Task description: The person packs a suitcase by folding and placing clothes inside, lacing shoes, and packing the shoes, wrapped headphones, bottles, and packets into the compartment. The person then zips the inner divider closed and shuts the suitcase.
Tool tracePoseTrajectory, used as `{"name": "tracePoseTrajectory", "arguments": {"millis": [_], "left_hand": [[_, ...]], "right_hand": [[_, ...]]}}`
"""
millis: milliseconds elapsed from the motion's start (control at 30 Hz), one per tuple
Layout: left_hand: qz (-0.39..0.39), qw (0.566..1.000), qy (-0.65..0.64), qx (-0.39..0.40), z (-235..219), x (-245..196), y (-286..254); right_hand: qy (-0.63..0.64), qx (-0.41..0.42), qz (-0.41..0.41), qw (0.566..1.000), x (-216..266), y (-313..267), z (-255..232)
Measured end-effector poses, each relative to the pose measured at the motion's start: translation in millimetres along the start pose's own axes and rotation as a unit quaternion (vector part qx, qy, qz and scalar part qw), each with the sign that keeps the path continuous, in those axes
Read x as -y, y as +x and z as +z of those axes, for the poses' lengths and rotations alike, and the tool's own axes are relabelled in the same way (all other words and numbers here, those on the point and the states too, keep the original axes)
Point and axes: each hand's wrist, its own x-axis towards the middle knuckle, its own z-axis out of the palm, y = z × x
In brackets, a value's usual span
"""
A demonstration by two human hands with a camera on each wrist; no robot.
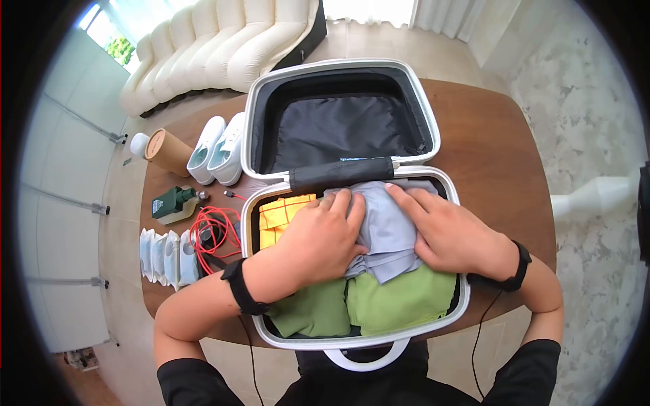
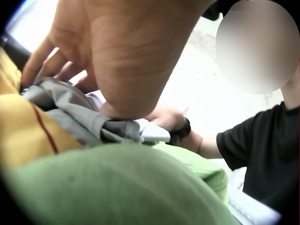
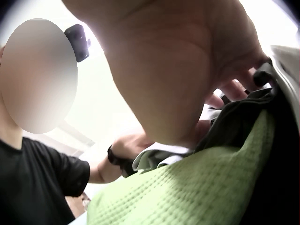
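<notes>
Folded grey-blue clothing [image 1: 387,227] lies in the near half of an open suitcase [image 1: 464,298]. The left hand [image 1: 323,233] presses on its left part, fingers spread and slightly bent. On its right part rests the right hand [image 1: 450,233], fingers extended toward the hinge side. Yellow checked cloth [image 1: 272,215] sits left of the left hand. Nearer the body are a dark green folded cloth [image 1: 313,310] and a light green knit [image 1: 401,301]. In the left wrist view the left hand [image 2: 126,56] bears on the grey cloth [image 2: 70,105]; the right wrist view shows the right hand [image 3: 173,65] above green knit [image 3: 187,187].
The raised lid [image 1: 338,128] stands beyond. On the wooden table [image 1: 494,149], at left, are white shoes [image 1: 227,152], a brown cylinder [image 1: 169,152], a green bottle [image 1: 177,203], a red cable [image 1: 210,233] and several small white-blue packs [image 1: 170,257]. Thin black cables hang near both wrists.
</notes>
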Motion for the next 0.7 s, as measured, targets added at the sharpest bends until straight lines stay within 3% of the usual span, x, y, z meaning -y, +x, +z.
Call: {"name": "tracePoseTrajectory", "arguments": {"millis": [67, 200, 267, 433, 500, 533, 600, 633, 667, 700], "left_hand": [[0.055, 0.986, 0.089, -0.129, 11.9, -1.3, -7.9], [0.022, 0.994, 0.061, -0.093, 20.6, 0.9, -8.9], [0.002, 0.995, 0.048, -0.086, 18.5, 2.0, -10.6], [0.042, 0.997, -0.035, -0.057, 6.0, 17.8, -9.7], [0.086, 0.988, -0.104, -0.074, 0.8, 33.7, -10.3], [0.055, 0.987, -0.142, -0.052, -15.3, 33.4, -18.8], [0.024, 0.980, -0.158, -0.117, -28.8, 43.6, -35.9], [0.059, 0.970, -0.136, -0.193, -30.5, 59.8, -44.0], [-0.020, 0.965, -0.172, -0.197, -45.0, 61.8, -57.5], [-0.028, 0.956, -0.107, -0.271, -46.7, 78.0, -67.5]], "right_hand": [[-0.185, -0.061, -0.089, 0.977, 15.8, -2.6, -5.3], [-0.126, -0.010, -0.120, 0.985, 33.5, -11.5, 9.3], [-0.162, 0.001, -0.088, 0.983, 35.4, -11.8, 14.8], [-0.130, 0.028, -0.085, 0.988, 35.9, -13.7, 5.8], [0.001, 0.060, -0.083, 0.995, 34.7, -12.2, -9.9], [-0.002, 0.057, -0.095, 0.994, 33.3, -11.1, -18.1], [0.074, 0.046, -0.089, 0.992, 28.5, -13.6, -37.6], [0.102, 0.023, -0.084, 0.991, 22.8, -15.9, -50.0], [0.167, -0.011, -0.055, 0.984, 13.0, -20.2, -59.7], [0.288, -0.086, -0.051, 0.952, -10.2, -26.1, -54.8]]}}
